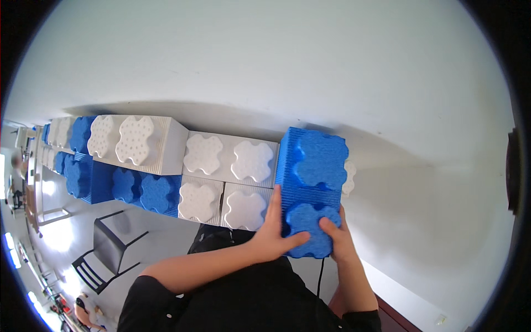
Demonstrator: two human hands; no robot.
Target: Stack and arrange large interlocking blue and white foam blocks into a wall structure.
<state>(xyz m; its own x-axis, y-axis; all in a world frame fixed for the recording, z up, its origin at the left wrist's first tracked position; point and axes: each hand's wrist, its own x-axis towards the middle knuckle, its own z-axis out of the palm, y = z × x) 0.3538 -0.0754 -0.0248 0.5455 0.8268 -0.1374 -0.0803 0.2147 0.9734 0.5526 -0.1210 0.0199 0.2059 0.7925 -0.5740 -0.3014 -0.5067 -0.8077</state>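
Both hands grip a large blue building block (312, 195) with two knobbly studs and ribbed sides, at the right end of a row of similar blocks. My left hand (268, 239) clasps its near left side, the thumb over the near stud. On the opposite side my right hand (342, 239) presses with its fingers, its thumb also on that stud. Part of a white stud (349, 178) peeks out past the block's right edge. Whether the blue block rests on what lies below is hidden. White blocks (229, 180) sit directly to its left.
Further left, a raised white block (171, 146) and blue blocks (160, 191) continue the row along a pale wall (265, 61). A black chair (109, 246) stands on the floor at left. Another person (86, 311) is far off at lower left. A dark cable (320, 276) hangs near my body.
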